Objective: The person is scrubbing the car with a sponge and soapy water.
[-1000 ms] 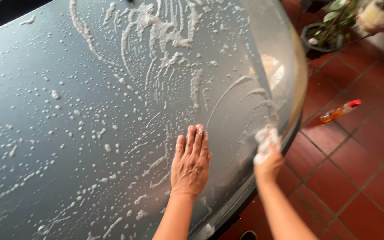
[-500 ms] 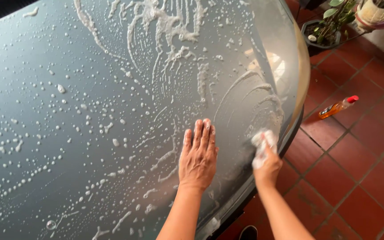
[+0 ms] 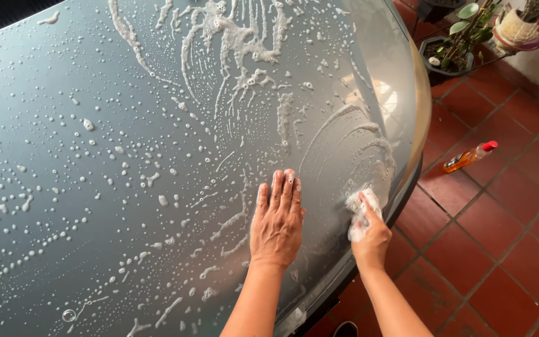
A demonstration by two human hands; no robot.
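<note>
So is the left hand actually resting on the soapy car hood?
Touching. The head view shows the left hand lying flat, palm down and fingers spread, on the wet car hood, with no gap under it.

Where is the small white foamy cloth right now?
In the head view, the small white foamy cloth is gripped in the right hand, pressed on the soapy grey car panel near its right edge, beside the flat left hand.
</note>
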